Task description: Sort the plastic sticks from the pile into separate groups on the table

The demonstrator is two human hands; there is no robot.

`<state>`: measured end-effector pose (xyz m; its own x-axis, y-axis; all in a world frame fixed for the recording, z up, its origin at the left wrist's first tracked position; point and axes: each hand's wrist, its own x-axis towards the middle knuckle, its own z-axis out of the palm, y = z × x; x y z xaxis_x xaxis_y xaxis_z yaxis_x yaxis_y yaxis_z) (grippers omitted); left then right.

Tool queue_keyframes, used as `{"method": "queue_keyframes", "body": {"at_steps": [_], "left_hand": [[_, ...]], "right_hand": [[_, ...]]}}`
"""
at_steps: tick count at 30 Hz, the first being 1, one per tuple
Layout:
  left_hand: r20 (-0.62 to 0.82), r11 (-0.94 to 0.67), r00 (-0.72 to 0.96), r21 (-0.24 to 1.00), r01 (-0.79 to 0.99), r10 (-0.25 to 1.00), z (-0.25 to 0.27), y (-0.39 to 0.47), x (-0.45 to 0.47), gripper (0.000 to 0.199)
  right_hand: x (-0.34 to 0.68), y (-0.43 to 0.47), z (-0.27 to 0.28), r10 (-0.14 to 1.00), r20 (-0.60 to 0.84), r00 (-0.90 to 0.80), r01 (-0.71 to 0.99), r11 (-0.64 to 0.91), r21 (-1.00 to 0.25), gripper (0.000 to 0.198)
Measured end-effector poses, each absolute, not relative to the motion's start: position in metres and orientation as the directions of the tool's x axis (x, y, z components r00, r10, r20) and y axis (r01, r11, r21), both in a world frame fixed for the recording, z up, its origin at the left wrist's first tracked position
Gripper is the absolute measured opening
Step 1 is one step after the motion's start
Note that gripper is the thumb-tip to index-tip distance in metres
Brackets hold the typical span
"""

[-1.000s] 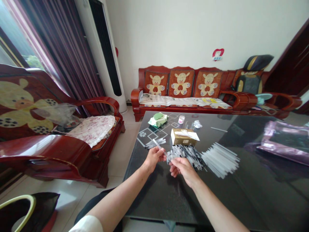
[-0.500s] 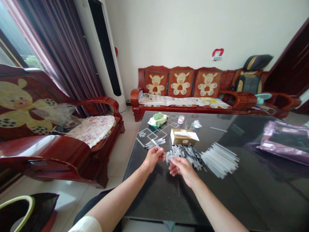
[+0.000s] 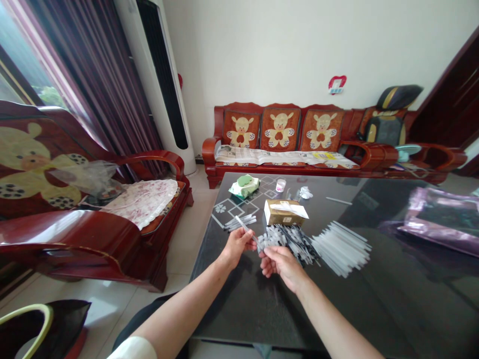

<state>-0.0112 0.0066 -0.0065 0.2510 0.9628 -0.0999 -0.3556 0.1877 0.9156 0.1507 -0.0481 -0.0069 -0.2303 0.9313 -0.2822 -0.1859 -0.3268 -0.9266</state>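
My left hand (image 3: 240,244) is closed in a pinch round a thin whitish plastic tube (image 3: 241,222), whose far end sticks up and to the left. Close by on the right, my right hand (image 3: 282,262) has thumb and forefinger pressed together by the tube's near end. What those fingers hold is too small to make out. Just beyond the hands lies a heap of short black and whitish plastic pieces (image 3: 290,239). Longer translucent tubes (image 3: 342,248) lie fanned out to its right. A small group of similar tubes (image 3: 245,220) rests past my left hand.
Behind the heap stands a tissue box (image 3: 285,218) on the dark table (image 3: 258,304). Farther back are a green wipes pack (image 3: 244,186), a small white jar (image 3: 280,185) and crumpled tissue (image 3: 306,192). A single tube (image 3: 339,201) and a purple plastic package (image 3: 441,222) lie rightward.
My right hand has shifted very slightly to the left and down. My left hand keeps its pinch on the tube, nearly still.
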Motion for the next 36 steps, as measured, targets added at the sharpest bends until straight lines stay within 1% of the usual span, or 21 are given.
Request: {"method": "queue_keyframes", "body": {"at_steps": [5, 10, 13, 15, 17, 18, 19, 21, 23, 24, 26, 28, 31, 33, 36], "left_hand": [[-0.093, 0.156, 0.183, 0.915, -0.373, 0.979, -0.005, 0.012, -0.017, 0.037], [-0.103, 0.16, 0.161, 0.905, -0.394, 0.982, -0.005, 0.017, -0.022, 0.035], [-0.125, 0.172, 0.141, 0.898, -0.405, 0.982, -0.008, 0.017, -0.022, 0.033], [-0.14, 0.186, 0.14, 0.894, -0.409, 0.98, -0.009, 0.016, -0.02, 0.031], [-0.149, 0.2, 0.154, 0.89, -0.409, 0.977, -0.01, 0.015, -0.019, 0.03], [-0.154, 0.207, 0.159, 0.89, -0.407, 0.975, -0.011, 0.014, -0.018, 0.03], [-0.159, 0.213, 0.163, 0.89, -0.403, 0.974, -0.011, 0.014, -0.018, 0.029], [-0.17, 0.224, 0.167, 0.892, -0.393, 0.971, -0.011, 0.013, -0.017, 0.028], [-0.184, 0.235, 0.166, 0.893, -0.384, 0.969, -0.012, 0.012, -0.016, 0.027], [-0.188, 0.239, 0.166, 0.893, -0.381, 0.968, -0.012, 0.012, -0.015, 0.027], [-0.192, 0.244, 0.17, 0.892, -0.38, 0.967, -0.013, 0.012, -0.015, 0.026], [-0.189, 0.244, 0.177, 0.892, -0.381, 0.966, -0.014, 0.012, -0.015, 0.026], [-0.192, 0.246, 0.176, 0.894, -0.375, 0.965, -0.014, 0.012, -0.014, 0.026], [-0.194, 0.249, 0.178, 0.894, -0.372, 0.965, -0.014, 0.012, -0.014, 0.027], [-0.195, 0.25, 0.18, 0.894, -0.371, 0.964, -0.014, 0.012, -0.014, 0.028]], "right_hand": [[0.153, -0.049, -0.007, 0.96, -0.248, -0.13, -0.093, -0.261, -0.961, 0.026], [0.156, -0.049, -0.006, 0.965, -0.223, -0.134, -0.018, -0.228, -0.974, 0.025], [0.169, -0.044, -0.005, 0.977, -0.188, -0.1, 0.135, -0.174, -0.975, 0.029], [0.189, -0.036, -0.004, 0.989, -0.145, -0.002, 0.269, -0.139, -0.953, 0.03], [0.22, -0.028, -0.001, 0.988, -0.065, 0.14, 0.399, -0.117, -0.909, 0.029], [0.24, -0.025, 0.0, 0.972, -0.003, 0.234, 0.471, -0.116, -0.874, 0.03], [0.26, -0.023, 0.001, 0.957, 0.055, 0.285, 0.548, -0.116, -0.828, 0.03], [0.301, -0.021, 0.004, 0.895, 0.157, 0.418, 0.664, -0.182, -0.725, 0.032], [0.336, -0.022, 0.005, 0.843, 0.172, 0.51, 0.72, -0.309, -0.622, 0.032], [0.349, -0.024, 0.005, 0.816, 0.16, 0.556, 0.717, -0.373, -0.589, 0.032], [0.366, -0.027, 0.005, 0.784, 0.143, 0.604, 0.713, -0.452, -0.536, 0.031], [0.37, -0.029, 0.003, 0.777, 0.121, 0.617, 0.718, -0.494, -0.491, 0.03], [0.358, -0.028, 0.001, 0.8, 0.067, 0.596, 0.741, -0.515, -0.431, 0.029], [0.343, -0.027, 0.0, 0.838, 0.039, 0.545, 0.771, -0.482, -0.416, 0.028], [0.316, -0.025, -0.004, 0.905, 0.048, 0.423, 0.828, -0.364, -0.427, 0.025]]}}
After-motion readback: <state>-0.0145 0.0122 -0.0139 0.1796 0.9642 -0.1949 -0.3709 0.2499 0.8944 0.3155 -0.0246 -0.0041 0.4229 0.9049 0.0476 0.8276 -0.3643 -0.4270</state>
